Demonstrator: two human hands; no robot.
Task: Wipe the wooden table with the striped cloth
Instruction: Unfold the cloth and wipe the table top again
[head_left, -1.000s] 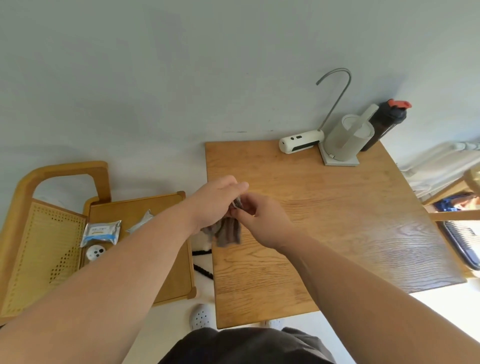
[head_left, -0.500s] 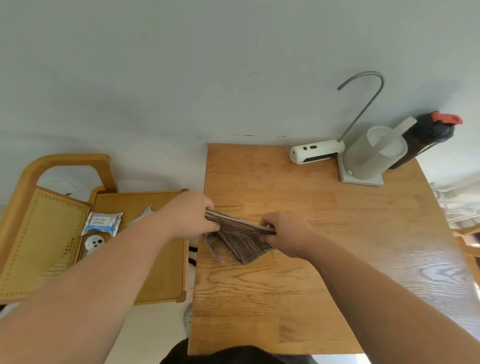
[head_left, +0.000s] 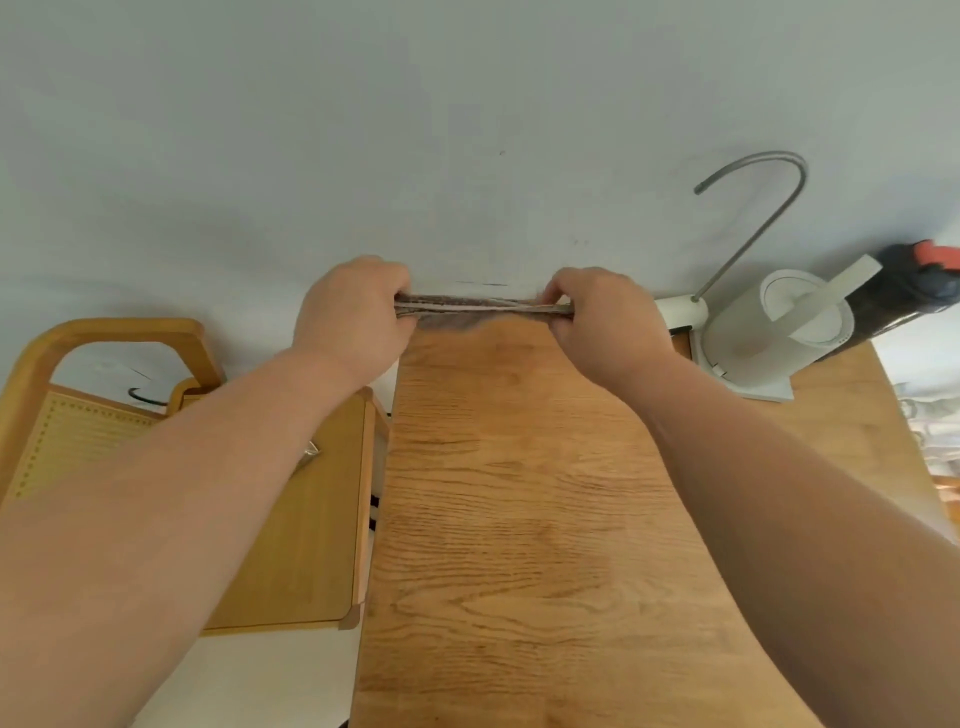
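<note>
Table: wooden table (head_left: 519, 519) is stretching from the person's body up to the grey wall (head_left: 467, 130), and bare wood is showing between the two arms.
Side stand: small wooden stand (head_left: 311, 519) is sitting just beside the table's left edge.
Left hand: left hand (head_left: 353, 317) is curling its fingers round the cloth's left end and pinching it tight.
Right hand: right hand (head_left: 602, 317) is pinching the right end the same way.
Cloth place: striped cloth (head_left: 467, 312) is being pulled straight between both hands, over the table's far edge by the wall. I cannot tell if it is touching the wood.
Cloth direction: its long side is running left to right, along the far edge, with one end going into each hand.
Cloth feel: it is looking thin, soft and light, so it is likely bending and bunching easily and not breaking.
Best hold: gripping the ends is working for stretching; for wiping, a flat palm on the middle is probably working better.
Far corner: white jug (head_left: 769, 338) and black bottle (head_left: 914, 296) are standing near the right hand.
</note>
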